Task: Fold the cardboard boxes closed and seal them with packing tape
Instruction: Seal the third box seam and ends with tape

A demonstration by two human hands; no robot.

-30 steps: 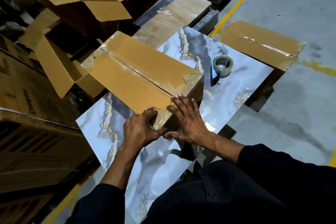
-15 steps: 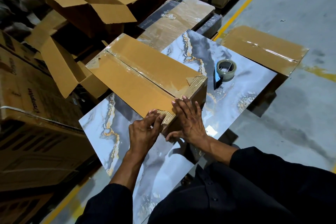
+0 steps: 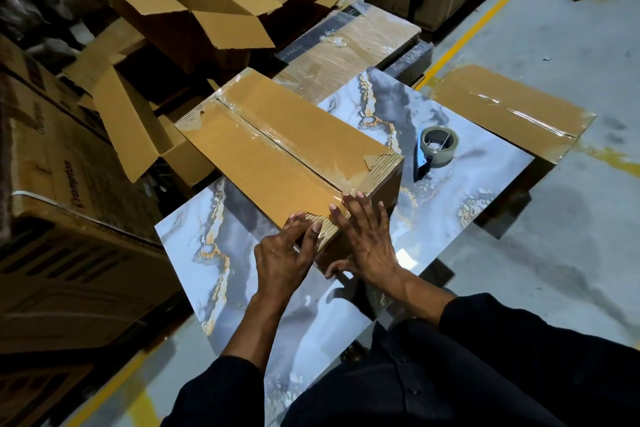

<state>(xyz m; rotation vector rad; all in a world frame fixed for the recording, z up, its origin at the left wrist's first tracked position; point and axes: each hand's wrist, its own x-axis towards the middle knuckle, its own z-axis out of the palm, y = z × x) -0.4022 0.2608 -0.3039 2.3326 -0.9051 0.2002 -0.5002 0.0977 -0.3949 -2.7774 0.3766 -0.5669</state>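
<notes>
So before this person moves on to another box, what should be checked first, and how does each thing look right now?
1. Top seam of the long box taped along its length: ok.
2. Near end tape pressed down: left hand and right hand are on it; adhesion cannot tell.
3. Near corner has torn cardboard showing ribbing: not ok.
4. Tape roll within reach on the marble board: ok.
5. Far end tape: creased; seal cannot tell.
6. Open boxes waiting behind: ok.

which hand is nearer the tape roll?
Right. The right hand presses the box end on the tape roll's side; the left hand is farther off.
</notes>
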